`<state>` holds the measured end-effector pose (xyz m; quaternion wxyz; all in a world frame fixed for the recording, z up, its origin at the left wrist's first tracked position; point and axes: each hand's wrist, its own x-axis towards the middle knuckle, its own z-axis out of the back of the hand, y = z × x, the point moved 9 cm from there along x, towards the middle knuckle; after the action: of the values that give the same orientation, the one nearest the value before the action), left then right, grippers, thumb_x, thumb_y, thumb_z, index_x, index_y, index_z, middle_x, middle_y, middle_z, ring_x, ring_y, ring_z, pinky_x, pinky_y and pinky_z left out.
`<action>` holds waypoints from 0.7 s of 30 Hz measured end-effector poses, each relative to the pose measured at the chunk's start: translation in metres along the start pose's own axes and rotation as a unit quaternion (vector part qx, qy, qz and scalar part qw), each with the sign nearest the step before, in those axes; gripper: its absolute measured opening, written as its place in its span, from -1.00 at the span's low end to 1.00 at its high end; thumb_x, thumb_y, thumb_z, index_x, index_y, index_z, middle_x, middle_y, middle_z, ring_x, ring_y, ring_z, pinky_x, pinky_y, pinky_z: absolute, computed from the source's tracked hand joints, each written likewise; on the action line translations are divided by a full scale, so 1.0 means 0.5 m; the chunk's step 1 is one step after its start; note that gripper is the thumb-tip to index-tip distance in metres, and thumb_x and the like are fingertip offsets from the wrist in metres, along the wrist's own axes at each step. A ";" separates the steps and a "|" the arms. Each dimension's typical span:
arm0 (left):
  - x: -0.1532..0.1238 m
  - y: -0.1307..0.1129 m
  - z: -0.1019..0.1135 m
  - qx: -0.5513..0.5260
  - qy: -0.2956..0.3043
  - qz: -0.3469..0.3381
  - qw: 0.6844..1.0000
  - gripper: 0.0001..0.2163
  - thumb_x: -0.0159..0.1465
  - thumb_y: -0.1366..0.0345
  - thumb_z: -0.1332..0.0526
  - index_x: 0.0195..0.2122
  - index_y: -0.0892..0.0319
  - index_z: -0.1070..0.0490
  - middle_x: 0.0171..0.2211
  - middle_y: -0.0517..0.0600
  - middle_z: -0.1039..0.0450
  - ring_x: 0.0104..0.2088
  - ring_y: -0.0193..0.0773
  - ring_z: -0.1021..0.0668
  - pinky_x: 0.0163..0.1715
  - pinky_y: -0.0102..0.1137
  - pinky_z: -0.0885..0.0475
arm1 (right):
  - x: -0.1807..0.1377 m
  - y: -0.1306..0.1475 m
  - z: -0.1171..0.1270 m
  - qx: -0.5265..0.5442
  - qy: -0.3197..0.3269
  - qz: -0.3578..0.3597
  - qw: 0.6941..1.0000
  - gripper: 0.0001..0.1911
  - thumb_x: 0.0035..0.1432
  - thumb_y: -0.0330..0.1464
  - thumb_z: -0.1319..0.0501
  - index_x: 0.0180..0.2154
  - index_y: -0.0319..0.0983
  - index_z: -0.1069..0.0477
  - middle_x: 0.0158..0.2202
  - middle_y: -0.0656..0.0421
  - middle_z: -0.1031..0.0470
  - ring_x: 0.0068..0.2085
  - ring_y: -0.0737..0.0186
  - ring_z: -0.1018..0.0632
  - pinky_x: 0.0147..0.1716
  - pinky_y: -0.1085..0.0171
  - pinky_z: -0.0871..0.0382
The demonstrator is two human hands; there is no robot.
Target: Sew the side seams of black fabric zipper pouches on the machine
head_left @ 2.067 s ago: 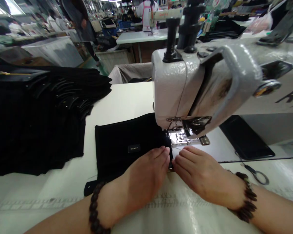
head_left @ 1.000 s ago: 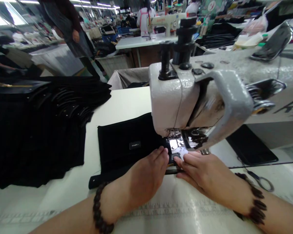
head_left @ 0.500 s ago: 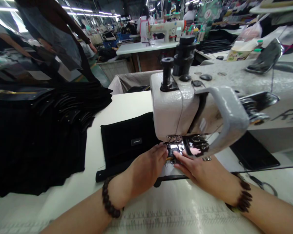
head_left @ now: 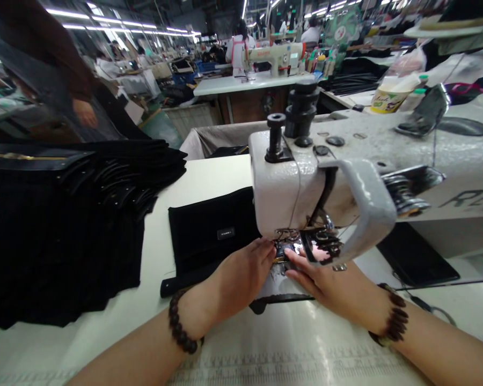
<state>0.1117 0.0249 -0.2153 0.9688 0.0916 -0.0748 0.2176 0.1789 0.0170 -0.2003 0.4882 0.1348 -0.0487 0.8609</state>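
Black fabric (head_left: 209,236) flat on counter (head_left: 203,174), edge under sewing machine (head_left: 284,187) head. Left hand (head_left: 241,274), right hand (head_left: 326,283) pressing edge there, grips apart, fingertips down, nothing clamped.

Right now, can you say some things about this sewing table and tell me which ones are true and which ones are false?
1. The left hand and the right hand both touch the black fabric piece under the sewing machine. True.
2. Only one wrist wears beads. False: a bead bracelet circles the left wrist and another circles the right.
3. A pile of black pieces lies on the table to the left. True.
4. The sewing machine is bright red. False: it is whitish grey.
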 end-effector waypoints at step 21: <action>-0.016 0.012 0.004 -0.033 0.085 0.087 0.992 -0.78 0.25 0.38 -0.02 -0.09 0.27 -0.29 -0.11 0.09 -0.34 -0.14 -0.17 -0.41 -0.22 -0.33 -0.37 | -0.023 0.025 0.014 0.032 -0.094 0.048 0.994 -0.64 0.23 -0.37 0.11 -0.21 -0.23 -0.45 -0.34 0.05 -0.53 -0.43 0.15 -0.54 -0.53 0.24 -0.43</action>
<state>0.1019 0.0264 -0.2141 0.9517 0.0335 -0.0067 0.3052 0.1753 -0.0006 -0.1964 0.4353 0.2287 -0.0733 0.8677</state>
